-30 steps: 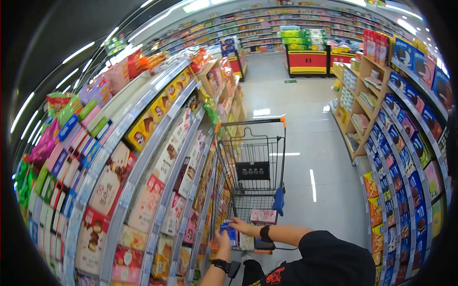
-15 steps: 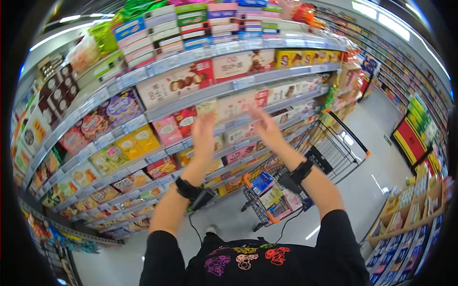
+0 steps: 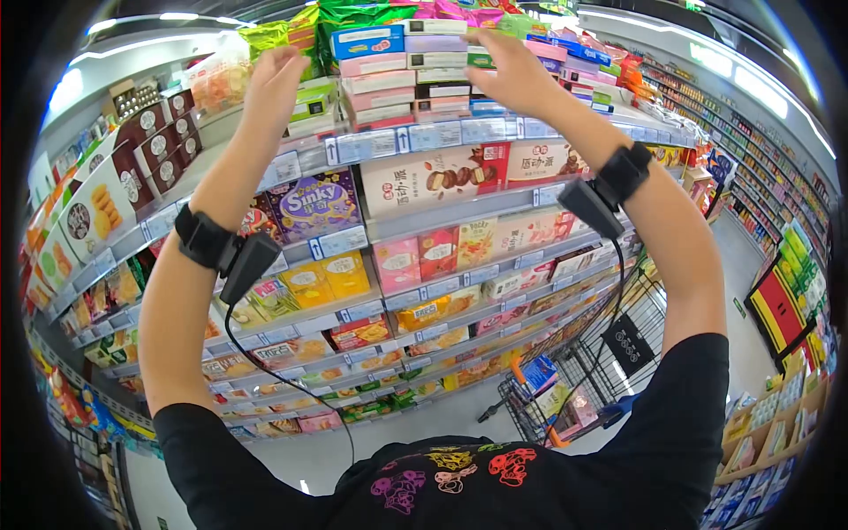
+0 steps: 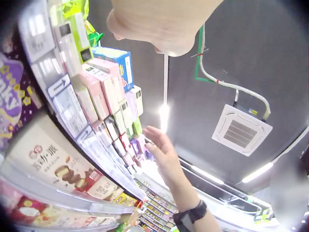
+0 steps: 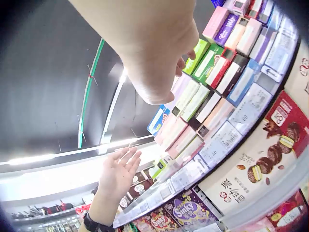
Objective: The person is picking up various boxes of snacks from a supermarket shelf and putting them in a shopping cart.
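Both hands are raised at the top shelf, at the height of stacked small flat boxes [image 3: 378, 88]. On the left, my left hand [image 3: 276, 84] is held up beside the stacks, and the right wrist view shows its fingers [image 5: 126, 159] spread and empty. My right hand [image 3: 514, 78] reaches to the right part of the stacks, fingertips close to the lilac box [image 3: 435, 42] and the green box [image 3: 480, 60]. Seen from the left wrist, it has loosely bent fingers and holds nothing. A blue box [image 3: 367, 41] tops the stack between the hands.
Lower shelves hold a purple Sinky box [image 3: 315, 205], white chocolate-pie boxes [image 3: 433, 178] and other packs. A shopping cart [image 3: 565, 433] with several boxes stands at lower right. Black cables hang from both wrist cameras. Red and yellow display bins [image 3: 777, 309] stand far right.
Earlier both hands were low at the cart around a blue box, which now lies in the cart. The view has turned left to face the shelf, and both hands have risen to the top shelf.
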